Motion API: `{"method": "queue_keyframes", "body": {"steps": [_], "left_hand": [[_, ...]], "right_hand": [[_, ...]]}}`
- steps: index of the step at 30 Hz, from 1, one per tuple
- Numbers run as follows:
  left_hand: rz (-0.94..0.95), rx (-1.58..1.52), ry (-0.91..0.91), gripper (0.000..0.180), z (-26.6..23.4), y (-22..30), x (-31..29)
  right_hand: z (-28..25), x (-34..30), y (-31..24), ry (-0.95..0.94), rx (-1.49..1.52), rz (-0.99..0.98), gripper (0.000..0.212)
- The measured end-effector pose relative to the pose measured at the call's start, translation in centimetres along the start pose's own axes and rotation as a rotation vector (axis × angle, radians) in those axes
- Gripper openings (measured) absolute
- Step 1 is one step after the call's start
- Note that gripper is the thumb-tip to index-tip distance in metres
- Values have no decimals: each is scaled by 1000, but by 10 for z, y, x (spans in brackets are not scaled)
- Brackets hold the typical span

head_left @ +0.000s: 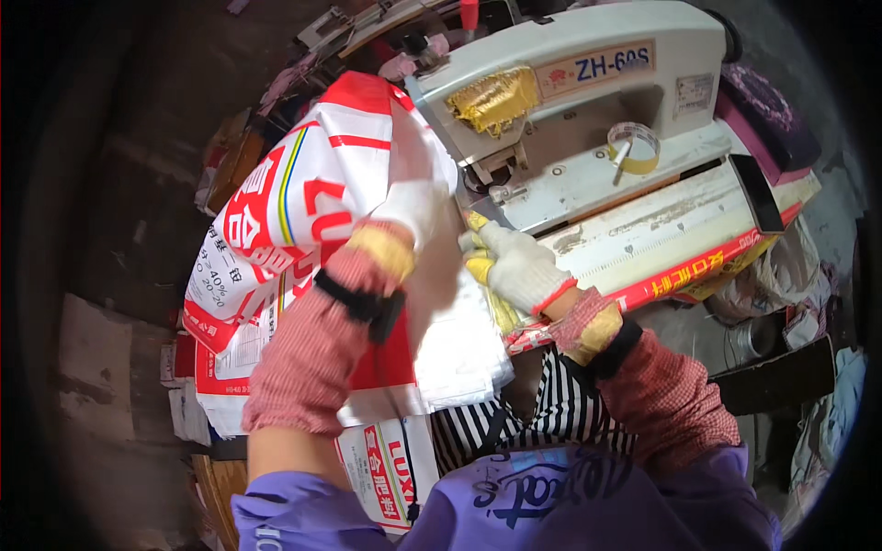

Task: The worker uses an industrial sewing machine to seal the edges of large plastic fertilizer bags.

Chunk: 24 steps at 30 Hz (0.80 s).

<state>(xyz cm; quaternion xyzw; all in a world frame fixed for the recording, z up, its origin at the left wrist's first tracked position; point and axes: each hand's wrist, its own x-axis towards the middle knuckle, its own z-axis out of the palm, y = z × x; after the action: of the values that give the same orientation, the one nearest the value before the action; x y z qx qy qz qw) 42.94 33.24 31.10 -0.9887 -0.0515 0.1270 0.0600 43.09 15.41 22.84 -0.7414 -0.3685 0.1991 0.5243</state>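
A large red and white woven sack [303, 184] with printed characters and a yellow and blue stripe lies bunched to the left of a pale industrial sewing machine [588, 55]. My left hand [409, 213], in a white glove, rests on the sack; its fingers are blurred against the white fabric. In a white glove with yellow fingertips, my right hand [519, 266] lies at the machine bed's near left corner, beside the sack's edge. Its fingers point left and are apart. The presser foot area [501, 179] is just beyond it. A bright white sheet-like part [459, 354] hangs toward my lap.
On the machine bed sits a tape roll [634, 147] with a small white stick against it. A dark purple box [767, 115] stands behind at right. Another printed sack [381, 468] is below at left. Bags and clutter [781, 275] lie to the right.
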Motion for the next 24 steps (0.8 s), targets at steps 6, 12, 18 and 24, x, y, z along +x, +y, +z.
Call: {"method": "queue_keyframes", "body": {"steps": [6,12,18,24], "left_hand": [[248,482,279,9,-61,-16,-195],[46,431,1089,32,-78,-48,-311],[-515,-664,1122,42,63,-77,-342],[-353,-2319,690,56,150,-50,-343]], "right_hand": [[24,31,-43,29,-723,-143,56],[81,65,-87,-47,-926,-262,28],[131,25,-134,-634,-255,-281,55],[173,-19,-133,-822,-406,-406,62]]}}
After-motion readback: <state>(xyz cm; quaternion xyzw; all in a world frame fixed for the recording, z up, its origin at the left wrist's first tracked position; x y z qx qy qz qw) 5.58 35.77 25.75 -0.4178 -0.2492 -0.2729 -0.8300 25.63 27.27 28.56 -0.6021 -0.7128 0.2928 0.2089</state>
